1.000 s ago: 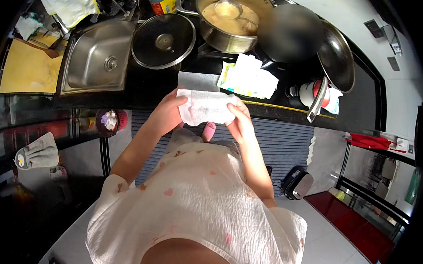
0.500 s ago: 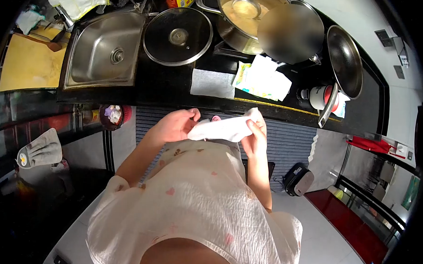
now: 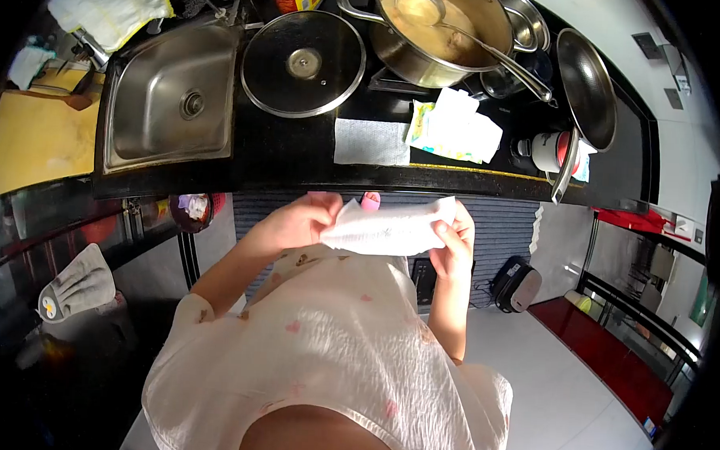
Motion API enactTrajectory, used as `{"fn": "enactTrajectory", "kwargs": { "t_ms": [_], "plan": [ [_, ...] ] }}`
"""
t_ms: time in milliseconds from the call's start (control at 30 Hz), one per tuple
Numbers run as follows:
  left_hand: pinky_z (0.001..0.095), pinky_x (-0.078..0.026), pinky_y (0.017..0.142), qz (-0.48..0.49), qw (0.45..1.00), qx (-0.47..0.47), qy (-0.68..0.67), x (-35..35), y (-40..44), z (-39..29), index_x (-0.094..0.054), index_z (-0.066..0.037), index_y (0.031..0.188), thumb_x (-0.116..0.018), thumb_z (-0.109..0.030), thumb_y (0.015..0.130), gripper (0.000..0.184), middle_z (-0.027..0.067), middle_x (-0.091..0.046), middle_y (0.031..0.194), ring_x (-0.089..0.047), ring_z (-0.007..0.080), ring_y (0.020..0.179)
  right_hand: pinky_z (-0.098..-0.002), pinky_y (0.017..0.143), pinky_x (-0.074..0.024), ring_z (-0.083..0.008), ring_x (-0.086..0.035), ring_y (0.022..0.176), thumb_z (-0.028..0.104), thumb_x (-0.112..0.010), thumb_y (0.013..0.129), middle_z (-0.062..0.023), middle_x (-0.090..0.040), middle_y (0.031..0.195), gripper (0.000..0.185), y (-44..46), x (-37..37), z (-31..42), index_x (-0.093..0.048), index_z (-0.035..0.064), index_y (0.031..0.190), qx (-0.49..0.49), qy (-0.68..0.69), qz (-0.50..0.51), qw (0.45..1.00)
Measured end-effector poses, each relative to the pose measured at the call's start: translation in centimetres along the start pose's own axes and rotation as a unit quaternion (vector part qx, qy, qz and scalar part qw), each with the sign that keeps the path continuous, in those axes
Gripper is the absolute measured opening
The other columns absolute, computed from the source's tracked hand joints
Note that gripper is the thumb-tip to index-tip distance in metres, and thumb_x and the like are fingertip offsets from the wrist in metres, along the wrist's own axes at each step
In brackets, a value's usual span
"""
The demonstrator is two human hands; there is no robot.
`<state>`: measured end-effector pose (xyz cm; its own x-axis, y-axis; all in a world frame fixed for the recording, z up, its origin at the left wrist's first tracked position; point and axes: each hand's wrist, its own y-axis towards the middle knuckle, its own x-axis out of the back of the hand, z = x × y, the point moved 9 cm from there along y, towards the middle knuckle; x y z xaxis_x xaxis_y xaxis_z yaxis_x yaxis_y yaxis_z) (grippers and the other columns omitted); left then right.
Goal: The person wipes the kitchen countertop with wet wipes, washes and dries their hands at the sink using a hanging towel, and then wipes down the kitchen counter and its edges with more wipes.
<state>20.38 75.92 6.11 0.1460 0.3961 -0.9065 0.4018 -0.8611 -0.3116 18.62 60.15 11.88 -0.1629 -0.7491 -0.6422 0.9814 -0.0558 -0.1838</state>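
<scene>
White cloth is spread out near the counter. I record the left hand pinching one end, the right hand gripping the other.

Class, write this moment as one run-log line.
left hand: white cloth, one end | right hand: white cloth, other end | grey cloth: flat on counter | lid: beside sink

A dark lid is lying on the black counter between the steel sink and a pot. A ladle is resting in the pot. A frying pan is sitting rightward, near what might be a mug. A yellow board is lying left of the sink.
</scene>
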Motion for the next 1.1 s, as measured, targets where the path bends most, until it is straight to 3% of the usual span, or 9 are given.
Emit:
{"fn": "enactTrajectory", "kwargs": {
  "t_ms": [100, 167, 233, 433, 600, 733, 833, 933, 1100],
  "plan": [
    [0.0263, -0.041, 0.068, -0.012, 0.996, -0.085, 0.028, 1.0, 0.4, -2.8, -0.054, -0.003, 0.086, -0.046, 0.000, 0.075, 0.014, 0.0028, -0.054, 0.079, -0.050, 0.0105, 0.072, -0.0288, 0.077, -0.0436, -0.0165, -0.056, 0.085, 0.007, -0.057, 0.075, -0.0091, -0.058, 0.092, 0.027, 0.0, -0.2, 0.2, -0.049, -0.0003, 0.100, 0.015, -0.018, -0.031, 0.999],
    [0.0271, -0.041, 0.068, -0.130, 0.977, -0.163, 0.054, 0.1, 0.0, -5.2, -0.053, 0.000, 0.098, -0.046, 0.000, 0.078, 0.021, 0.0046, -0.054, 0.084, -0.050, 0.0106, 0.072, -0.0292, 0.080, -0.0422, -0.0163, -0.055, 0.088, 0.007, -0.057, 0.076, -0.0089, -0.057, 0.095, 0.028, -0.1, 0.6, -0.4, -0.049, -0.0002, 0.101, 0.024, -0.028, -0.051, 0.998],
    [0.0238, -0.043, 0.071, -0.089, 0.964, -0.225, 0.106, 0.3, 0.0, -6.6, -0.048, 0.003, 0.106, -0.045, 0.001, 0.080, 0.026, 0.0058, -0.053, 0.088, -0.052, 0.0134, 0.085, -0.0285, 0.081, -0.0414, -0.0155, -0.054, 0.089, 0.007, -0.055, 0.077, -0.0083, -0.056, 0.097, 0.027, -0.2, 1.1, -0.7, -0.048, 0.0001, 0.103, 0.033, -0.019, -0.065, 0.997],
    [0.0235, -0.045, 0.073, -0.063, 0.887, -0.265, 0.373, -1.7, -0.3, -8.1, -0.044, 0.002, 0.113, -0.048, 0.011, 0.072, 0.042, 0.0051, -0.037, 0.111, -0.049, 0.0135, 0.093, -0.0284, 0.081, -0.0424, -0.0152, -0.054, 0.090, 0.005, -0.049, 0.081, -0.0084, -0.056, 0.098, 0.021, 0.2, 2.8, -1.7, -0.049, 0.0005, 0.102, 0.040, 0.016, -0.167, 0.985],
    [0.0205, -0.049, 0.068, -0.074, 0.862, -0.238, 0.442, -1.4, -0.5, -7.6, -0.040, -0.001, 0.120, -0.051, 0.012, 0.071, 0.051, 0.0056, -0.031, 0.117, -0.047, 0.0118, 0.095, -0.0233, 0.074, -0.0446, -0.0118, -0.056, 0.083, 0.007, -0.050, 0.082, -0.0058, -0.058, 0.091, 0.015, 1.5, 4.4, -3.8, -0.053, 0.0008, 0.095, 0.025, -0.035, -0.221, 0.974],
    [0.0198, -0.050, 0.065, -0.108, 0.843, -0.238, 0.470, -0.6, -1.0, -7.5, -0.039, -0.001, 0.121, -0.052, 0.011, 0.070, 0.054, 0.0061, -0.031, 0.118, -0.046, 0.0082, 0.083, -0.0163, 0.052, -0.0368, -0.0038, -0.048, 0.063, 0.010, -0.051, 0.083, -0.0006, -0.055, 0.075, 0.022, 2.2, 5.3, -5.4, -0.046, 0.0053, 0.104, 0.016, -0.191, -0.256, 0.947],
    [0.0197, -0.049, 0.064, -0.128, 0.850, -0.244, 0.449, -0.1, -1.5, -7.8, -0.038, 0.000, 0.121, -0.053, 0.011, 0.070, 0.054, 0.0066, -0.031, 0.118, -0.047, 0.0079, 0.080, -0.0170, 0.045, -0.0327, -0.0030, -0.043, 0.058, 0.009, -0.049, 0.083, 0.0006, -0.052, 0.071, 0.028, 2.7, 4.4, -6.2, -0.038, 0.0097, 0.109, -0.002, -0.183, -0.198, 0.963],
    [0.0196, -0.049, 0.062, -0.140, 0.854, -0.239, 0.440, 0.6, -1.7, -8.1, -0.038, 0.001, 0.121, -0.054, 0.011, 0.070, 0.054, 0.0069, -0.031, 0.118, -0.048, 0.0080, 0.077, -0.0175, 0.049, -0.0365, -0.0042, -0.046, 0.061, 0.007, -0.048, 0.084, -0.0006, -0.055, 0.077, 0.029, 2.9, 4.5, -7.0, -0.039, 0.0085, 0.111, -0.026, -0.168, -0.150, 0.974],
    [0.0195, -0.048, 0.061, -0.151, 0.860, -0.218, 0.436, 2.2, -1.2, -8.2, -0.039, 0.001, 0.120, -0.055, 0.010, 0.071, 0.053, 0.0072, -0.032, 0.118, -0.049, 0.0079, 0.075, -0.0185, 0.060, -0.0428, -0.0065, -0.050, 0.065, -0.002, -0.048, 0.079, -0.0042, -0.055, 0.100, 0.037, 3.7, 4.3, -7.4, -0.043, 0.0054, 0.115, -0.070, -0.214, -0.047, 0.973]
  ]
}}
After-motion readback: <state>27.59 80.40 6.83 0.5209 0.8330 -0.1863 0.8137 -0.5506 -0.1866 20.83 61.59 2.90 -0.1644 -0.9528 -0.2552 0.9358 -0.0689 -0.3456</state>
